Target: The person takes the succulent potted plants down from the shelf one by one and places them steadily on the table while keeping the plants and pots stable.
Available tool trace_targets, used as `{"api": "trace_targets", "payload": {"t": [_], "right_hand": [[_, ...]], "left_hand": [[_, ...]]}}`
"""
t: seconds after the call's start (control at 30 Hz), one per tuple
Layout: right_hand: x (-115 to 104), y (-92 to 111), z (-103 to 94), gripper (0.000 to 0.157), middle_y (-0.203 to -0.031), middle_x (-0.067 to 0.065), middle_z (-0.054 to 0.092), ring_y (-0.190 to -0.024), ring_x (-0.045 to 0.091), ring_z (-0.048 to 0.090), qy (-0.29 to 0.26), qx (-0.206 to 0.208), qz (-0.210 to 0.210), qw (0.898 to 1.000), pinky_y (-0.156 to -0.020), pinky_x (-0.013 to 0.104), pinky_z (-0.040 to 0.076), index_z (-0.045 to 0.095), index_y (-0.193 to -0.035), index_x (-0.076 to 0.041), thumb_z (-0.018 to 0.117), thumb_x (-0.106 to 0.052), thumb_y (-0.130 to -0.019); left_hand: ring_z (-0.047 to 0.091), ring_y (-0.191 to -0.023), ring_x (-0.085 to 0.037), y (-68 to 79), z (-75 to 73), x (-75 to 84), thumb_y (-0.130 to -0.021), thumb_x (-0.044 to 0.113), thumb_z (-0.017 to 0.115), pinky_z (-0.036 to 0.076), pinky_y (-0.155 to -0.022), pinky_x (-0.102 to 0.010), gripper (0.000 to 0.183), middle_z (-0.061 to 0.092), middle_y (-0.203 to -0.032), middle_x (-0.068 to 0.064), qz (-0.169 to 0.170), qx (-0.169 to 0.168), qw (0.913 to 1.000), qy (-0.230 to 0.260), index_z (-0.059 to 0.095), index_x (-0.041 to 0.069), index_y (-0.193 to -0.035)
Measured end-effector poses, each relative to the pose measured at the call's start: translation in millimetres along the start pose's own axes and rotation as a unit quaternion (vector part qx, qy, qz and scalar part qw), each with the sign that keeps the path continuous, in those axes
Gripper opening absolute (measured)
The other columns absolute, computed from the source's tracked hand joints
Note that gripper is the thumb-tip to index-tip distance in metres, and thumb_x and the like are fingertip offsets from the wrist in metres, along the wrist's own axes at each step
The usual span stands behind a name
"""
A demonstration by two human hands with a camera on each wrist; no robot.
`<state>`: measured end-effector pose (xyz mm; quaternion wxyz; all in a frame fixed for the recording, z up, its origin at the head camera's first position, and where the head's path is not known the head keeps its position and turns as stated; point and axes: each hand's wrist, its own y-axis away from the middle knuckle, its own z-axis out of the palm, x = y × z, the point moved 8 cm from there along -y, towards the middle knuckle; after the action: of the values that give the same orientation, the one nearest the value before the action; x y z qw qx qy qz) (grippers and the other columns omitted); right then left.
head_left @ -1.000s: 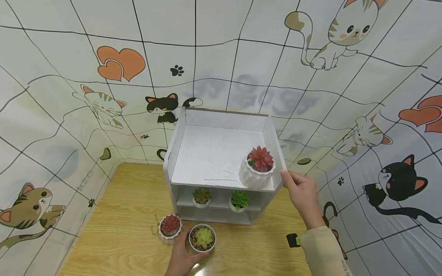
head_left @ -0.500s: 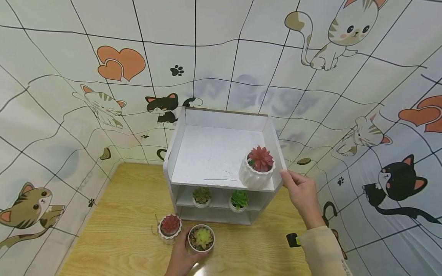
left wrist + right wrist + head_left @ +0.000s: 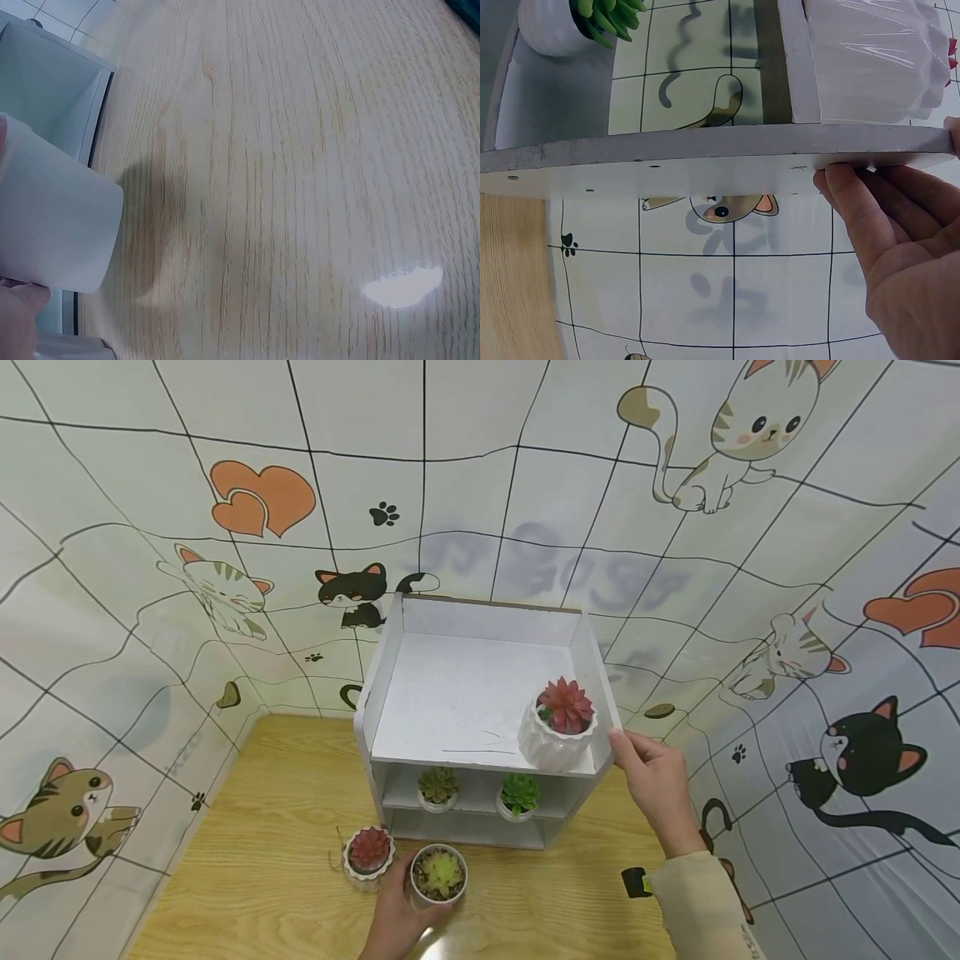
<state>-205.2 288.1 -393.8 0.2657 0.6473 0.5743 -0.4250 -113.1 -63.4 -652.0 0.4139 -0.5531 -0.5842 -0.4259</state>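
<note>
My left hand [image 3: 397, 906] grips a smooth white pot [image 3: 60, 210] around its side; a yellow-green succulent [image 3: 438, 872] grows in it among pebbles. In the left wrist view the pot's shadow falls on the wood beside it. Just left of it stands a ribbed white pot with a red succulent [image 3: 370, 847]. My right hand [image 3: 654, 777] pinches the front edge of the right side panel of a white shelf [image 3: 465, 693], thumb inside and fingers outside. Close to those fingers, on the top board, stands a larger ribbed pot [image 3: 555, 745] with a red succulent.
On the middle shelf sit two small potted succulents, an olive one [image 3: 438, 785] on the left and a bright green one [image 3: 520, 793] on the right. The wooden table [image 3: 262, 827] meets cat-printed wall cloth [image 3: 480, 527]. A black strap [image 3: 636, 882] shows beside the right sleeve.
The pot in my left hand has shifted very slightly toward the shelf. My right hand keeps its hold on the side panel, and the other pots stay put.
</note>
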Motion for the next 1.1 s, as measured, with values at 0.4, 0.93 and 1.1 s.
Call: {"api": "trace_targets", "payload": {"t": [0.4,0.93,1.1], "right_hand": [[0.3,0.2,0.5,0.048,-0.123,0.022,0.071,-0.109,0.035,0.071,-0.006,-0.001,-0.003,1.0,-0.102,0.055,0.052,0.071,-0.127,0.004,0.06,-0.038,-0.106],[0.3,1.0,0.3,0.049,-0.124,0.022,0.071,-0.108,0.029,0.073,-0.005,-0.001,0.003,1.0,-0.103,0.057,0.051,0.07,-0.129,0.003,0.06,-0.039,-0.105],[0.7,1.0,0.0,0.048,-0.122,0.02,0.072,-0.103,0.018,0.073,-0.001,0.002,0.005,1.0,-0.102,0.055,0.053,0.071,-0.128,0.002,0.061,-0.04,-0.105]], "left_hand": [[0.052,-0.131,-0.038,-1.7,3.3,-6.1,-0.063,0.01,0.099,0.042,-0.115,-0.041,0.094,0.054,-0.137,-0.019,0.013,0.009,0.9997,0.019,0.048,-0.006,-0.14],[0.05,-0.135,-0.04,-3.0,5.1,-16.4,-0.063,0.012,0.099,0.04,-0.116,-0.045,0.096,0.052,-0.14,-0.02,-0.007,0.002,0.9999,0.015,0.046,-0.004,-0.143],[0.049,-0.138,-0.039,-2.5,5.2,-20.1,-0.062,0.011,0.099,0.04,-0.118,-0.041,0.099,0.051,-0.142,-0.017,-0.014,0.002,0.9997,0.02,0.046,-0.001,-0.144]]}}
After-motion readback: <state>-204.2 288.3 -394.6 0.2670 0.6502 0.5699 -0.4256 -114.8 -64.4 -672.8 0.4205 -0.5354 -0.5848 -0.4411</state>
